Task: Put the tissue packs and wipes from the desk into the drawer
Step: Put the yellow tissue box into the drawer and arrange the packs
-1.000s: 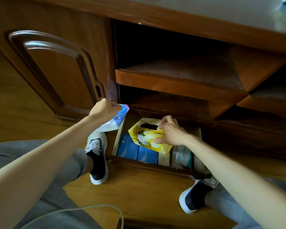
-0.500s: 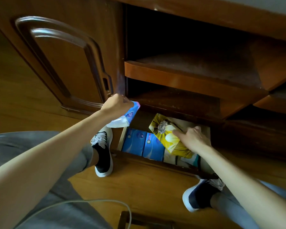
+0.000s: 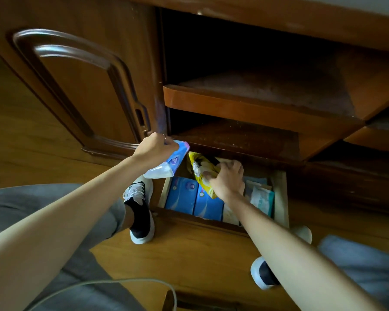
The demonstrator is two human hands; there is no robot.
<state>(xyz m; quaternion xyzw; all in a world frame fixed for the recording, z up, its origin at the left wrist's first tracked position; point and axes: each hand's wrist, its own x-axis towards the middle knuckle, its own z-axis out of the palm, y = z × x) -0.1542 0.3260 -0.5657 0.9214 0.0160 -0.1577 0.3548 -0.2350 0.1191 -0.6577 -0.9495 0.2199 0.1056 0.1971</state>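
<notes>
The bottom drawer (image 3: 280, 198) of the wooden desk is pulled out. Inside it lie two blue tissue packs (image 3: 193, 198) at the left and pale wipe packs (image 3: 262, 197) at the right. My right hand (image 3: 227, 177) is down in the drawer, fingers curled on a yellow flowered tissue pack (image 3: 199, 168) that stands tilted toward the drawer's back. My left hand (image 3: 155, 147) grips a blue and white tissue pack (image 3: 169, 164), held above the drawer's left edge.
Two open desk shelves (image 3: 245, 104) overhang the drawer. A closed cabinet door (image 3: 81, 86) stands to the left. My shoes (image 3: 139, 209) rest on the wooden floor on either side of the drawer. A white cable (image 3: 121, 282) crosses my lap.
My right hand has pushed the yellow pack deeper toward the back of the drawer and tilted it more upright. My left hand with the blue and white pack has barely moved.
</notes>
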